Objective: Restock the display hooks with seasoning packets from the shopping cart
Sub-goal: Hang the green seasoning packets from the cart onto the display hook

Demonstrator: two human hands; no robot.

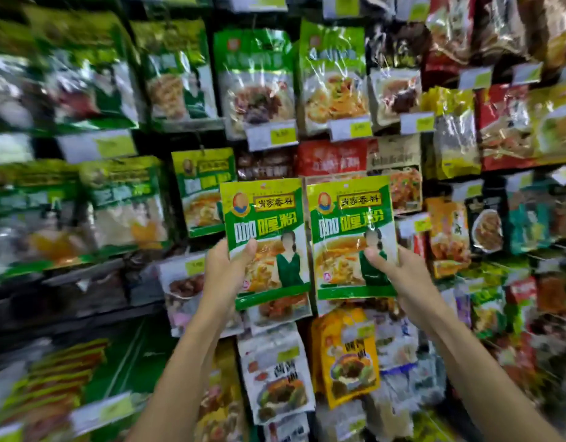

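At frame centre: left hand (pixel 226 266) pinching left curry packet (pixel 265 218), right hand (pixel 395 269) pinching right curry packet (pixel 348 224), side by side. Matching hung packets (pixel 202 189) at 10 o'clock. Align top hole with that hook; load one at time.

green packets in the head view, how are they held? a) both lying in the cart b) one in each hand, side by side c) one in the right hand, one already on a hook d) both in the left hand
B: the left hand grips the left packet and the right hand grips the right packet, both upright and side by side.
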